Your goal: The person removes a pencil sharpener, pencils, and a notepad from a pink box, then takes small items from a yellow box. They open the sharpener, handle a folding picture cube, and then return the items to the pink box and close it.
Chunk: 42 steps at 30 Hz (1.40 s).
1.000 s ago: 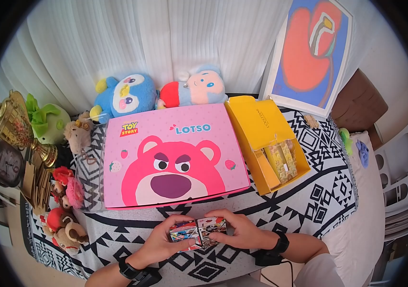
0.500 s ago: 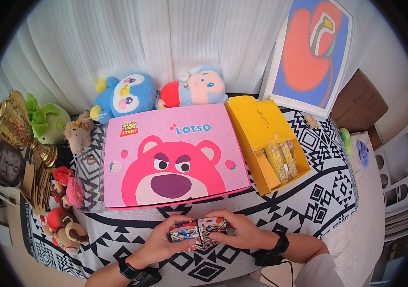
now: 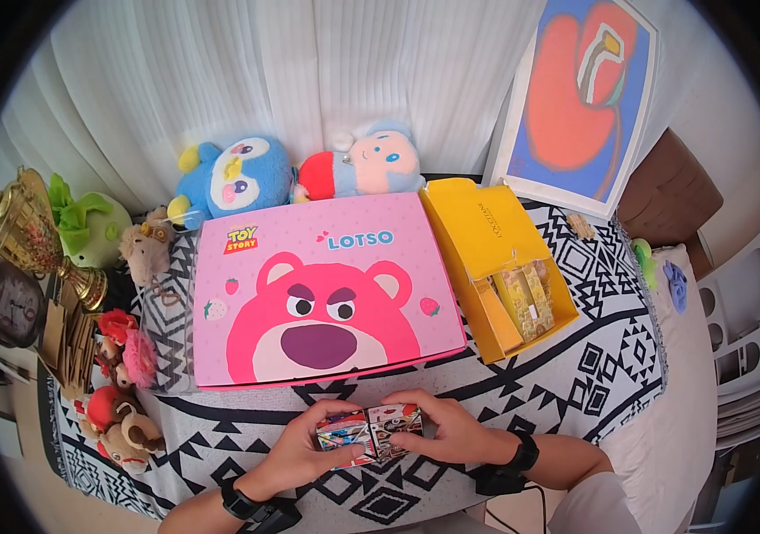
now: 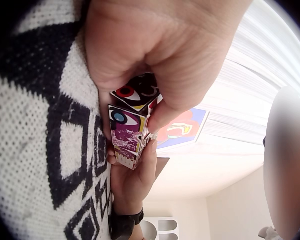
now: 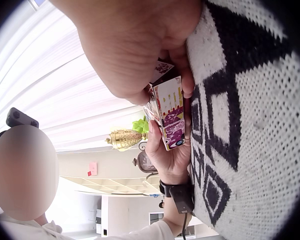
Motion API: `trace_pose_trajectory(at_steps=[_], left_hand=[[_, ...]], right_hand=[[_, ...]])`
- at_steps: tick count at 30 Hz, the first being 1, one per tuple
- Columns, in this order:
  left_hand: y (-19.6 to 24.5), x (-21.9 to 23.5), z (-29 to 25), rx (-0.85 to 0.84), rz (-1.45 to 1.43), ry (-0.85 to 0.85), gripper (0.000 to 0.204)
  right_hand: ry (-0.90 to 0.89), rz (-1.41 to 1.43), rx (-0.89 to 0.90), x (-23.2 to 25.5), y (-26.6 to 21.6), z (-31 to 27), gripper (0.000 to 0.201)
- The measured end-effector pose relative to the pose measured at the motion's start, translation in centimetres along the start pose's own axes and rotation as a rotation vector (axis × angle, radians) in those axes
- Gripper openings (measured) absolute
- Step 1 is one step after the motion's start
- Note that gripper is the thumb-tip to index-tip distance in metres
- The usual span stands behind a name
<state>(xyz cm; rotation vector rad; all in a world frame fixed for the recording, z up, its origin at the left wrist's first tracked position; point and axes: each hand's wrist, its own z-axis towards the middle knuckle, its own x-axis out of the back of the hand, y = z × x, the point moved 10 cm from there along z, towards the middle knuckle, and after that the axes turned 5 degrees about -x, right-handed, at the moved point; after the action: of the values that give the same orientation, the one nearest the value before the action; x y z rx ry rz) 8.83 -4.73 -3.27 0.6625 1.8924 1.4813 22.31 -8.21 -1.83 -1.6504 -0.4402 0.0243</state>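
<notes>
A small folding block (image 3: 371, 433) printed with bright cartoon-like pictures is held low over the patterned cloth. My left hand (image 3: 294, 452) grips its left end, thumb on the upper face and fingers round the far side. At the other end my right hand (image 3: 451, 433) grips it in the same way. The left wrist view shows eyes printed on the block's side (image 4: 126, 127), with a gap between two of its parts. A white, yellow and purple side (image 5: 171, 112) faces the right wrist view. The fingers hide much of the far side.
Just beyond the hands lies a large pink bear box (image 3: 327, 294). An open yellow box (image 3: 478, 231) holding smaller packages stands right of it. Plush toys (image 3: 238, 178) line the back; a gold trophy (image 3: 28, 227) and more plush toys (image 3: 122, 427) sit left. A cable (image 3: 540, 507) hangs by the right wrist.
</notes>
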Motion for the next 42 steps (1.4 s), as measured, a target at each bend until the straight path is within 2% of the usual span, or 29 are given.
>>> trace_pose_trajectory(at_steps=[14,20,22,23,26,28,29,31,35,37,39,41,42], left_hand=[[0.4,0.1,-0.1,-0.039,-0.033,0.006,0.05],[0.1,0.5,-0.1,-0.084,-0.106,0.016,0.05],[2.0,0.5,0.0,-0.328,0.003,-0.019,0.051],[2.1,0.6,0.1,-0.327,0.002,-0.018,0.051],[2.4,0.2,0.0,-0.339,0.049,-0.056,0.056],[1.3,0.4,-0.1,-0.217,-0.188,-0.013,0.067],[1.6,0.3,-0.2,-0.217,-0.189,-0.013,0.067],[1.2,-0.2,-0.3,-0.096,-0.354,-0.031,0.073],[1.1,-0.1,-0.1,-0.143,-0.541,-0.066,0.074],[0.8,0.0,0.0,-0.121,-0.667,-0.024,0.073],[0.6,0.2,-0.1,-0.099,-0.642,0.002,0.071],[-0.3,0.7,-0.2,-0.069,-0.455,0.055,0.07],[0.4,0.7,-0.2,-0.123,-0.428,0.047,0.063]], right_hand=[[-0.009,-0.003,0.039,0.0,-0.6,-0.1,0.054],[0.042,0.23,0.074,0.4,-1.3,-0.2,0.06],[-0.11,-0.012,0.101,-0.8,-1.9,0.0,0.058],[-0.11,-0.011,0.1,-0.8,-1.6,-0.1,0.058],[-0.031,-0.021,0.114,-0.3,-1.1,-0.3,0.055],[0.115,0.057,0.026,1.1,-0.2,-0.5,0.053],[0.115,0.056,0.026,1.1,-0.3,-0.4,0.053],[0.195,0.093,0.049,1.9,-0.9,-0.4,0.053],[0.245,0.131,0.051,2.2,-0.4,-0.5,0.053],[0.28,0.16,0.052,2.5,-0.1,-0.6,0.052],[0.296,0.199,0.047,2.6,0.1,-0.8,0.052],[0.299,0.242,0.051,2.6,0.4,-0.6,0.052],[0.333,0.299,0.05,2.9,0.7,-0.8,0.051]])
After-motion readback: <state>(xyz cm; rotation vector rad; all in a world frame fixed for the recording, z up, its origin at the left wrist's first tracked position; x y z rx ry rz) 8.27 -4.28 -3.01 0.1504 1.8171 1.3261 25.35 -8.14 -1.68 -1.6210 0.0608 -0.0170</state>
